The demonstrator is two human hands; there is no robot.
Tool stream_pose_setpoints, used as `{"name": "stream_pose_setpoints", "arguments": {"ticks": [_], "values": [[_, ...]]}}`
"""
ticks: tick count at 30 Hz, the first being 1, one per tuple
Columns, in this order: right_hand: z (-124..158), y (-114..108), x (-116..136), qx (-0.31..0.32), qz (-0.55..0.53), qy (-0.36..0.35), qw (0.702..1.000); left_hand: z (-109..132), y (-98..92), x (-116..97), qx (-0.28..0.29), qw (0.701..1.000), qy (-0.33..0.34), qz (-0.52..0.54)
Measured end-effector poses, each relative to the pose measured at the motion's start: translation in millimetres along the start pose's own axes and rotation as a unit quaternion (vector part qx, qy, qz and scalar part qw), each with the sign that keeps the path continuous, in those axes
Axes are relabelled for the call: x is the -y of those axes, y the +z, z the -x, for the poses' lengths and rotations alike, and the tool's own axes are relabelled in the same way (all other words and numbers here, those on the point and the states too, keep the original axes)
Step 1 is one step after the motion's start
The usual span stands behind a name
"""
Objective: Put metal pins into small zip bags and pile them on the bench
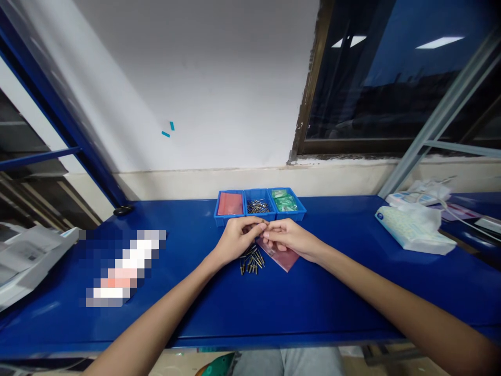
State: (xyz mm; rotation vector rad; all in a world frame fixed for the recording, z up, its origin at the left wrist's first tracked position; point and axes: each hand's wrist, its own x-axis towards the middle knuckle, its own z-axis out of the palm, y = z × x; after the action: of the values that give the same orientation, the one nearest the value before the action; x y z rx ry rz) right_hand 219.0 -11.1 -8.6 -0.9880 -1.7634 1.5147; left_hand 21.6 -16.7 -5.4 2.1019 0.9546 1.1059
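My left hand [240, 237] and my right hand [287, 237] meet fingertip to fingertip above the table, just in front of the blue bins. Both have thumb and fingers pressed together, and whatever they pinch is hidden or too small to make out. Beneath my right hand a flat red plastic bag [282, 257] shows, its upper part covered by the fingers. A loose pile of small metal pins [252, 259], dark with brass-coloured ends, lies on the table below my left hand, partly covered by it.
Three joined blue bins hold red bags [230, 204], metal pins [258, 206] and green packets [285, 201]. On the blue table [188, 308], a tissue pack [415, 230] lies right, a white box [35, 261] left, near a blurred-out patch. A wall stands behind.
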Motion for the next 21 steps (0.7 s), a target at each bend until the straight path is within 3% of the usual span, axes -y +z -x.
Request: {"name": "stream_pose_setpoints", "arguments": {"ticks": [3, 7, 15, 21], "values": [[1, 2, 2, -0.005, -0.021, 0.008, 1.0, -1, 0.3, 3, -0.014, 0.999, -0.021, 0.021], [2, 4, 5, -0.032, -0.019, 0.008, 0.999, 1, -0.6, 3, -0.032, 0.997, 0.028, -0.067], [3, 5, 8, -0.047, -0.012, -0.004, 0.999, 4, -2.4, 9, -0.008, 0.978, 0.119, -0.17], [3, 5, 11, -0.051, -0.024, -0.01, 0.998, 4, -2.9, 11, 0.008, 0.974, 0.123, -0.189]]}}
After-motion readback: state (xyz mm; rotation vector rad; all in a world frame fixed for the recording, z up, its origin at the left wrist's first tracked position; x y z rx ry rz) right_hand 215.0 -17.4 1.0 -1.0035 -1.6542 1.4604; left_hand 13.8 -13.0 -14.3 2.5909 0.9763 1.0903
